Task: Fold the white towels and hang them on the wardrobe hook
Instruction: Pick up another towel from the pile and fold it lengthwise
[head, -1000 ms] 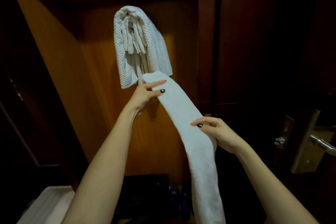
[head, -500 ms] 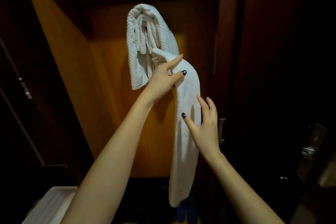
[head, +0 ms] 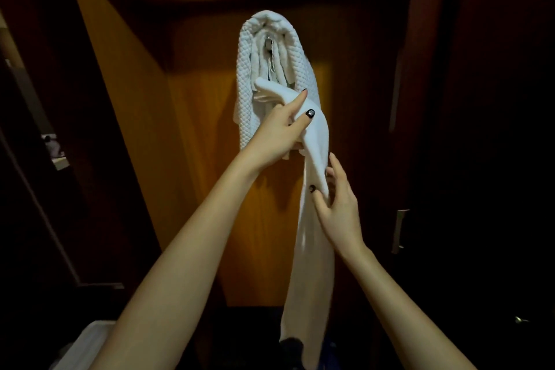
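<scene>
A textured white towel (head: 249,69) hangs folded over the wardrobe hook (head: 268,45), whose metal shows in the fold. A smooth white towel (head: 315,264), folded into a long strip, hangs down in front of it. My left hand (head: 279,132) grips the strip near its top end, just below the hung towel. Lower on the strip, my right hand (head: 336,204) pinches its right edge between thumb and fingers.
The orange-lit wooden back panel (head: 210,189) of the wardrobe lies behind the towels. Dark wardrobe doors stand at both sides, with a metal handle (head: 399,230) on the right one. A pale folded cloth (head: 87,342) lies at the bottom left.
My left hand has lifted the strip's top end up against the hung towel. My right hand has followed it inward and now pinches the edge. The strip hangs straighter.
</scene>
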Available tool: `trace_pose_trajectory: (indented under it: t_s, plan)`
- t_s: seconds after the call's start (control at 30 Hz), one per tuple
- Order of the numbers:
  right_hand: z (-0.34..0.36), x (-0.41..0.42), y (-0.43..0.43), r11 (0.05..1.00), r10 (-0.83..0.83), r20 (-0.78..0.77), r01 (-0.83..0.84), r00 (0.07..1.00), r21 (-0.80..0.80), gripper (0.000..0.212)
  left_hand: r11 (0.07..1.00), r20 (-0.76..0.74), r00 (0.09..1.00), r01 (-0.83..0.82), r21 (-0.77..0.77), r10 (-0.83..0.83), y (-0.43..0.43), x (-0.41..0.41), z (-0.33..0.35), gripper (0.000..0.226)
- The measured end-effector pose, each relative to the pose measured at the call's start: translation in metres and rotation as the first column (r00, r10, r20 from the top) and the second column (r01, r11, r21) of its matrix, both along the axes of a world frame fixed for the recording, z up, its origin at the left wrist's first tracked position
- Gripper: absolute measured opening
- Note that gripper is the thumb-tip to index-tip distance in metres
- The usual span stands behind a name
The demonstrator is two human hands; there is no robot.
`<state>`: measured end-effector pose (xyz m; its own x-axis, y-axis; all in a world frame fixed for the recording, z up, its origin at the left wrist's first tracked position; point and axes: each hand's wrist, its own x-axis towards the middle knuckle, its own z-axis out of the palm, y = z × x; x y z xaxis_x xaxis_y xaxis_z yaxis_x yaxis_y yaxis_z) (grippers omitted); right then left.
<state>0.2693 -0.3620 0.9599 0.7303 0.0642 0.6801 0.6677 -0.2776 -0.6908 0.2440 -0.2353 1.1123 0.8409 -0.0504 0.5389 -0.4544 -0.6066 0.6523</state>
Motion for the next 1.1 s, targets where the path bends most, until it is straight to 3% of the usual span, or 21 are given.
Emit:
trace_pose_trajectory:
  t_s: [0.13, 0.23, 0.47, 0.6, 0.7, 0.8, 0.87, 0.97, 1.1]
  plan:
    - [0.02, 0.002, 0.014, 0.997, 0.08, 0.032, -0.08, 0.996, -0.016, 0.086, 0.928, -0.185, 0.953, 0.168, -0.332, -0.239, -0.008, 0.001, -0.013, 0.05]
    - [0.025, 0.007, 0.011, 0.999, -0.004, 0.064, 0.007, 0.998, -0.048, 0.089, 0.823, -0.125, 0.932, 0.23, -0.519, -0.339, -0.005, 0.001, -0.015, 0.03]
    - [-0.022, 0.001, 0.003, 0.981, -0.125, 0.0, 0.124, 0.992, -0.148, 0.107, 0.718, -0.017, 0.929, 0.274, -0.64, -0.37, 0.011, 0.0, -0.008, 0.022]
    - [-0.035, -0.004, 0.003, 0.977, -0.137, 0.123, 0.154, 0.983, -0.145, 0.116, 0.587, 0.025, 0.91, 0.287, -0.757, -0.413, 0.005, -0.002, -0.008, 0.037]
    - [-0.036, -0.006, -0.002, 0.964, -0.101, 0.234, 0.154, 0.967, -0.218, 0.107, 0.599, 0.061, 0.937, 0.268, -0.755, -0.343, 0.011, 0.0, -0.002, 0.034]
    - [-0.034, 0.002, -0.005, 0.925, -0.16, 0.329, 0.257, 0.931, -0.279, 0.057, 0.659, 0.047, 0.958, 0.231, -0.716, -0.284, 0.022, 0.003, 0.008, 0.041]
    - [-0.03, 0.007, -0.006, 0.901, -0.21, 0.299, 0.303, 0.931, -0.311, 0.04, 0.714, 0.034, 0.964, 0.217, -0.666, -0.262, 0.023, 0.005, 0.014, 0.047]
    - [-0.02, 0.014, -0.016, 0.898, -0.244, 0.362, 0.35, 0.9, -0.265, 0.034, 0.793, 0.062, 0.974, 0.213, -0.571, -0.217, 0.025, 0.011, 0.031, 0.051]
    - [0.006, 0.021, -0.034, 0.912, -0.215, 0.531, 0.363, 0.82, -0.191, 0.035, 0.788, 0.125, 0.973, 0.231, -0.571, -0.194, 0.031, 0.019, 0.061, 0.052]
